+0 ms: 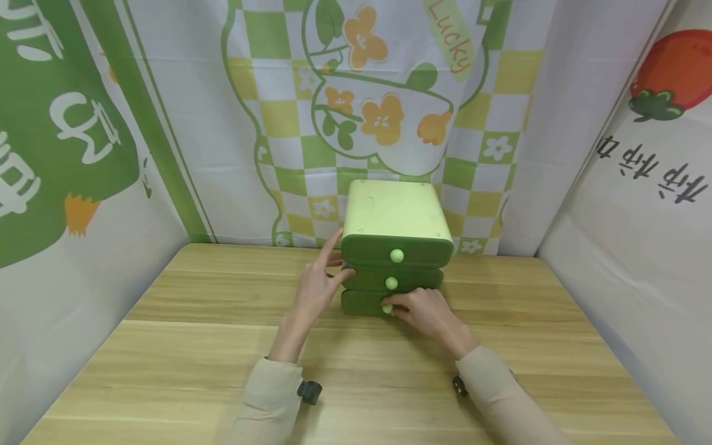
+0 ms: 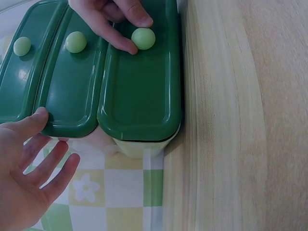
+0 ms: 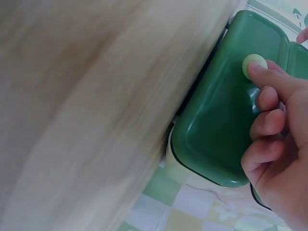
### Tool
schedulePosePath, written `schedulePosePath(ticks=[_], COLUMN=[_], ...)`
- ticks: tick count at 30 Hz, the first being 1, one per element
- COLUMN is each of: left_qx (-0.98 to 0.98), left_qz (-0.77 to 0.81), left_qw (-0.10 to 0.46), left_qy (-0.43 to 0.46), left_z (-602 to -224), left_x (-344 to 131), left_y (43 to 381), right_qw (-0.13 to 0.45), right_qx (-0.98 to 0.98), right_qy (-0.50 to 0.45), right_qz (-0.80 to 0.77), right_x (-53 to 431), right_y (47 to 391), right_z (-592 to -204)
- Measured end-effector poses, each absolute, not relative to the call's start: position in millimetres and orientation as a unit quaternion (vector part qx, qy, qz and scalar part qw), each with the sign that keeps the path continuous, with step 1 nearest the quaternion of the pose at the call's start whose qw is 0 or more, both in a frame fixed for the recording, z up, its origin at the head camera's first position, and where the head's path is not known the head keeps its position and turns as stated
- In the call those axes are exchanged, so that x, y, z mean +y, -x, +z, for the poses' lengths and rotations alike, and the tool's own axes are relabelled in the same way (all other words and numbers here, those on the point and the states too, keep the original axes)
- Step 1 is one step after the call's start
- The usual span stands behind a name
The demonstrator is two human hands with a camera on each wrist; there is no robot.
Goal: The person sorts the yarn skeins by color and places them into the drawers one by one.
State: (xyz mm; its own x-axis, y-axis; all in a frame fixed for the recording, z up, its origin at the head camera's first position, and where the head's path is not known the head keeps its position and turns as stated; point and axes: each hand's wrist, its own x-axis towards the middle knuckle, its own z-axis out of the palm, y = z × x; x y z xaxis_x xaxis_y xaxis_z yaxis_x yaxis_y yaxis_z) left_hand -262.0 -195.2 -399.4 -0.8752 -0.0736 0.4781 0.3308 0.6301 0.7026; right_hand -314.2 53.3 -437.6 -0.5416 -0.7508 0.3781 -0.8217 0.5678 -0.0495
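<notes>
A small drawer cabinet (image 1: 396, 209) with a pale yellow-green top and dark green drawer fronts stands upright on the table. Its top drawer (image 1: 367, 251), middle drawer (image 1: 369, 278) and bottom drawer (image 1: 360, 301) each carry a round light green knob. My right hand (image 1: 425, 311) pinches the bottom drawer's knob (image 2: 143, 39) between thumb and finger, its other fingers curled near the front. My left hand (image 1: 316, 286) is at the cabinet's left side. Its thumb touches the middle drawer's edge in the left wrist view, the other fingers spread along the side.
The wooden table (image 1: 222, 377) spreads out on both sides of the cabinet and in front of it. A checked, flower-patterned cloth (image 1: 278, 117) hangs right behind the cabinet. Printed white cloth walls (image 1: 628, 216) close in the left and right sides.
</notes>
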Motion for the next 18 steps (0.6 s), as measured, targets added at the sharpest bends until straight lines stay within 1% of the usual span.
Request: schedulePosePath(ticks=[8,14,18], left_qx=[-0.87,-0.872,-0.872], left_qz=[-0.422,-0.416,-0.42], left_qw=[0.244,0.244,0.239], left_qy=[0.079,0.081,0.075], left_z=[-400,-400,-398], left_x=[-195,-197,-199], left_y=[263,261,260], right_qw=[0.134,0.113,0.133], right_qx=[-0.893,-0.896,-0.895], right_qy=[-0.415,-0.422,-0.412], right_qz=[0.107,0.074,0.111], right_x=[51,52,57], right_y=[312,301,295], right_z=[-434,-426,-421])
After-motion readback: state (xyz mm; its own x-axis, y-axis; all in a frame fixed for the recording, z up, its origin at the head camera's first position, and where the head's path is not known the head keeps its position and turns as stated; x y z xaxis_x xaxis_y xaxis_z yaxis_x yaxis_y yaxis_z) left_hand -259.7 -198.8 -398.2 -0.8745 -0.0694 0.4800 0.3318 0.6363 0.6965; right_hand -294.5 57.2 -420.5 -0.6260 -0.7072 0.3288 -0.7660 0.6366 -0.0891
